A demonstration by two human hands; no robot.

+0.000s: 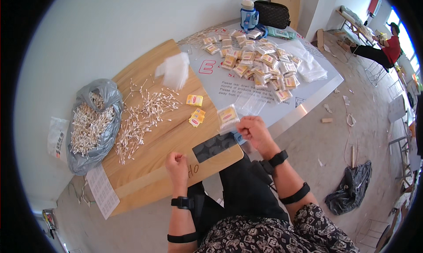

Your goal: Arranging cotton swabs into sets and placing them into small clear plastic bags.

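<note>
My right hand (253, 132) is closed on the edge of a small clear bag of cotton swabs (227, 116) with a yellow card inside, held over the table's right side. My left hand (177, 162), fingers curled together, is over the front edge of the wooden board; what it may pinch is too small to make out. Between the hands lies a dark rectangular panel (214, 147). Farther back are two small stacks of yellow cards (194, 100). Loose cotton swabs (145, 114) spread across the board's left half.
A grey plastic bag (115, 116) full of swabs sits at the left edge. Empty clear bags (175, 71) lie behind the cards. Many filled packets (260, 61) are heaped on the grey sheet, near a blue bottle (249, 18) and a black pouch (272, 14). Another person (391, 48) sits far right.
</note>
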